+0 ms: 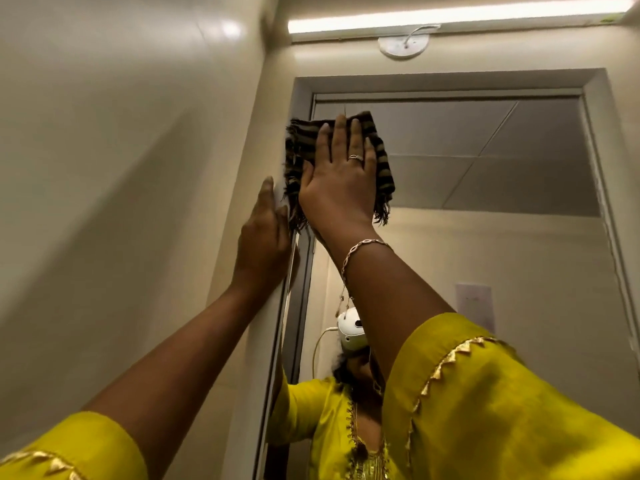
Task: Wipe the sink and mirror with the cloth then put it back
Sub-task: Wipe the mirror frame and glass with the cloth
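Observation:
A dark brown-and-olive striped cloth (382, 157) with frayed edges is pressed flat against the upper left corner of the mirror (485, 174). My right hand (341, 174) lies on it with fingers spread and straight, palm pushing the cloth to the glass. My left hand (266, 237) rests flat along the mirror's left edge, just below and left of the cloth, holding nothing. The mirror has a grey frame (301, 98) and reflects the ceiling and a person in a yellow top. The sink is out of view.
A cream tiled wall (121, 168) runs along the left, meeting the mirror's wall at a corner. A lit tube light (450, 15) and a round white fitting (403, 46) sit above the mirror. Yellow sleeves fill the lower corners.

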### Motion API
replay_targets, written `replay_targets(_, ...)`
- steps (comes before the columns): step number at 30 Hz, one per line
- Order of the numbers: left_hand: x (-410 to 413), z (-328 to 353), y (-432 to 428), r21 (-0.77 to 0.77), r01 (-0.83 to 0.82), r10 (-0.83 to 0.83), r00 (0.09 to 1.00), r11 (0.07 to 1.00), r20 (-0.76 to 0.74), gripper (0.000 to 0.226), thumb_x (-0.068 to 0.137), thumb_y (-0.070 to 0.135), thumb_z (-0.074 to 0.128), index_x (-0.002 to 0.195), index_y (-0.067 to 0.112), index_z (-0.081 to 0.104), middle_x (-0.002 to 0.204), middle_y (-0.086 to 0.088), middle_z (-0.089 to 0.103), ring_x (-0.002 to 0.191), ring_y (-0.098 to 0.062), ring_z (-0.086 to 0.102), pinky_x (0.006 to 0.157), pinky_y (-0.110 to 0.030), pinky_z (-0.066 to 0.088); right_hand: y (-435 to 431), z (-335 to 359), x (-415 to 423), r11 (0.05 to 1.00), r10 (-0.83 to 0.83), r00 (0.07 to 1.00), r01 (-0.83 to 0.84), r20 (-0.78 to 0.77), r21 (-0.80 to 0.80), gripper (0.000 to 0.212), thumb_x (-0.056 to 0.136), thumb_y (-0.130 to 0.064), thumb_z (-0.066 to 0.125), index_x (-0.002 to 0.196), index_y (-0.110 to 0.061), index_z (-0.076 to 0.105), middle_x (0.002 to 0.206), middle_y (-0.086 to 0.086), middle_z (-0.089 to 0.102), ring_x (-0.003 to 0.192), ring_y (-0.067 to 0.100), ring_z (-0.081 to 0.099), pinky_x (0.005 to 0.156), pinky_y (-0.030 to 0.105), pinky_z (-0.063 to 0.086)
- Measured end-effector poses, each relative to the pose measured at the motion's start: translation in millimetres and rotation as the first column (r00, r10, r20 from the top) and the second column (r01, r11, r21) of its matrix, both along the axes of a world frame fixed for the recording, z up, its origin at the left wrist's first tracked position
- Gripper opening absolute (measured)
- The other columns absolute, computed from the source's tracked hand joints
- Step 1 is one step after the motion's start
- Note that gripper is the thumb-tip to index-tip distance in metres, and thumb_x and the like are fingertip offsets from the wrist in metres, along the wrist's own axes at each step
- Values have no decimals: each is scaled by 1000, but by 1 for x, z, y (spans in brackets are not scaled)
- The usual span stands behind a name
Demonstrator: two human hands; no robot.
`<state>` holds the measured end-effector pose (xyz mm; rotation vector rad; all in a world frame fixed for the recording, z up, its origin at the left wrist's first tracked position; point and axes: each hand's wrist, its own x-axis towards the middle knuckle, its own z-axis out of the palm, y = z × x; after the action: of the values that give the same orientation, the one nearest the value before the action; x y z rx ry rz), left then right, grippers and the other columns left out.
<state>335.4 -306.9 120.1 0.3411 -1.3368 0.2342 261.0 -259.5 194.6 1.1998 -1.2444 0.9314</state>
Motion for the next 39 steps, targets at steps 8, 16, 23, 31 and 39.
replay_targets(8,1,2,0,-112,-20,27,998,993,56,47,95,16,42,138,1,33,132,-18,52,114,-18,54,91,-3,35,-2,-21,-2,1000,18,999,-17,-41,18,56,99,-35,20,148,-14,2,157,9,-6,144,26,-9,115,39,-8)
replay_targets(16,0,-1,9,-37,-119,121,991,992,55,52,97,23,39,141,2,23,140,-21,43,119,-29,52,88,-15,32,12,-32,-30,1000,11,998,-11,-64,5,56,98,-36,22,148,-16,4,157,8,-3,144,24,-7,115,38,-8)
replay_targets(23,0,1,10,142,-42,36,998,989,45,36,95,34,39,114,3,42,61,6,40,50,-7,42,40,-8,40,32,-37,-68,1000,-28,998,28,-57,-8,57,98,-37,23,148,-18,7,157,7,0,145,23,-5,115,38,-8)
replay_targets(31,-2,0,15,227,-33,31,999,973,12,36,95,35,38,63,24,26,60,1,34,53,-10,35,47,2,36,57,-36,-120,996,-62,998,64,24,-68,59,93,-40,18,148,-18,12,157,7,6,145,25,1,116,40,-2)
replay_targets(39,-4,-2,17,211,-41,39,999,977,11,31,95,37,37,87,7,35,60,0,35,52,-11,36,43,-14,33,92,-40,-176,989,-111,989,120,100,-91,62,90,-42,15,148,-20,10,157,6,5,145,24,0,115,38,-3)
